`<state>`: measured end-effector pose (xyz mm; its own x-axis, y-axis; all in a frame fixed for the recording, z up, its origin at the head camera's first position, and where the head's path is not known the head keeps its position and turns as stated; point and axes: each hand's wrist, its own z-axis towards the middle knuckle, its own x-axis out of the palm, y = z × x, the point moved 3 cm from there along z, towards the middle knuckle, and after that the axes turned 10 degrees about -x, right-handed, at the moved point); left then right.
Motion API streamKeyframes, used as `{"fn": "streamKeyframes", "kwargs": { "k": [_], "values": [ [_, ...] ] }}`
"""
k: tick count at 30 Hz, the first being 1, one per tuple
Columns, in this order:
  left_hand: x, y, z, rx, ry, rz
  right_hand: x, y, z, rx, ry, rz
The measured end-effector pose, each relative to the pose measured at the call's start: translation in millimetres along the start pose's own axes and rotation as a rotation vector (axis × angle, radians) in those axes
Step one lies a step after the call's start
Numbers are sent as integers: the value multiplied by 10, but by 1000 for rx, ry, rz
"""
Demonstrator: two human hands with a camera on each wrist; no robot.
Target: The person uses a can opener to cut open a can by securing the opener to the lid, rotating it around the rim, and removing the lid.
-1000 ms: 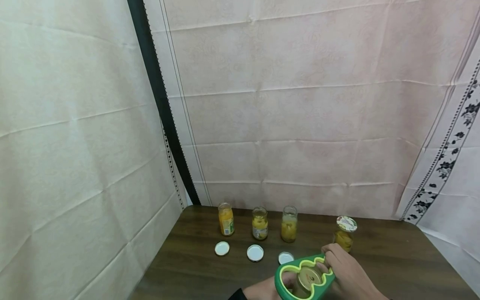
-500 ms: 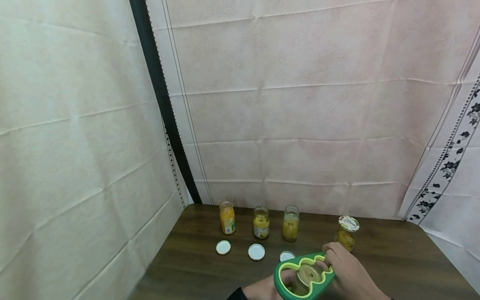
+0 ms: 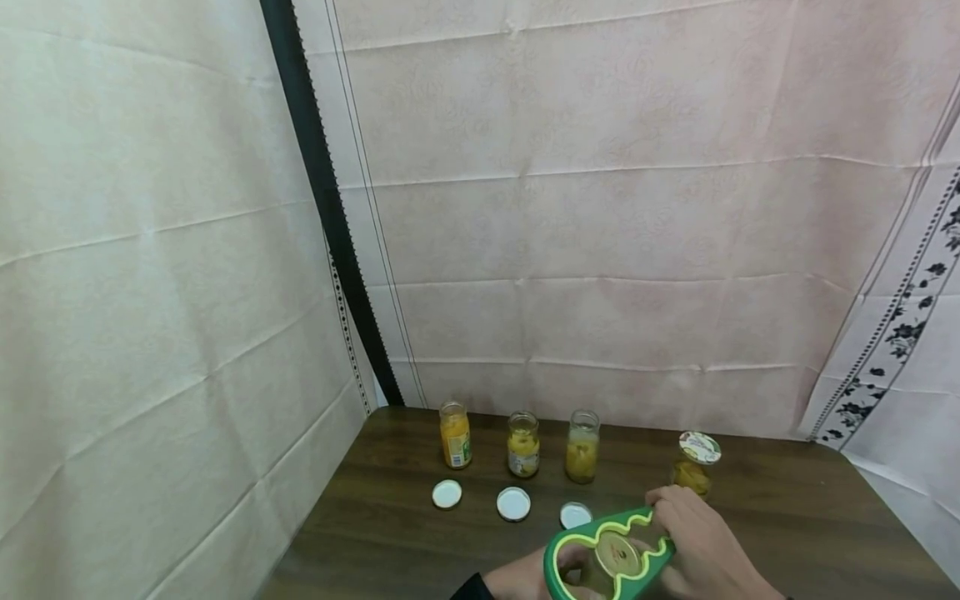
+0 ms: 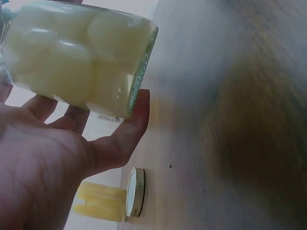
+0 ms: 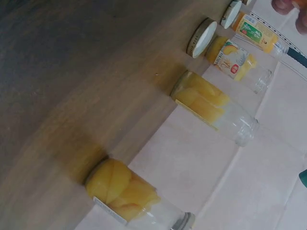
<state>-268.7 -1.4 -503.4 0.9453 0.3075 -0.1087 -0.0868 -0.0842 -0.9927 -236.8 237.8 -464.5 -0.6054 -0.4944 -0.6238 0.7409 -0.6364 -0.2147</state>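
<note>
A glass jar (image 4: 72, 52) of pale round fruit is in my left hand (image 3: 521, 577), whose fingers curl round its side. Its gold lid (image 3: 617, 553) shows inside the wavy opening of a green jar opener (image 3: 597, 527) with a lime-green inner edge. My right hand (image 3: 697, 533) grips the opener at its right end. Whether the opener's edge bites on the lid I cannot tell. In the right wrist view only a small green piece of the opener (image 5: 303, 178) shows, with fingertips (image 5: 283, 5) at the top corner.
Along the back of the wooden table (image 3: 390, 533) stand three lidless jars, orange (image 3: 455, 437), yellow (image 3: 522, 446) and taller yellow (image 3: 582, 447). White lids (image 3: 447, 494), (image 3: 513, 504), (image 3: 575, 515) lie before them. A lidded jar (image 3: 693, 467) stands behind my right hand. Pale cloth (image 3: 600, 250) hangs behind.
The jar opener has turned slightly around the lid, its left end shifting a little leftward. Both hands keep their holds. The head view has shifted slightly.
</note>
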Motion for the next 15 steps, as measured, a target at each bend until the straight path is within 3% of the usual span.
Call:
{"fn": "streamKeyframes", "kwargs": {
  "k": [2,5,9,11,15],
  "values": [
    [-16,69,22,26,2,3,-30,9,8,69,43,9],
    [-56,195,58,59,-2,27,-56,31,38,150,181,-33],
    [-84,281,86,65,0,30,-71,46,89,150,365,-21],
    [-87,285,87,77,11,27,-82,34,110,159,459,57],
    [-91,273,70,129,36,39,-92,2,115,296,639,302]
  ]
}}
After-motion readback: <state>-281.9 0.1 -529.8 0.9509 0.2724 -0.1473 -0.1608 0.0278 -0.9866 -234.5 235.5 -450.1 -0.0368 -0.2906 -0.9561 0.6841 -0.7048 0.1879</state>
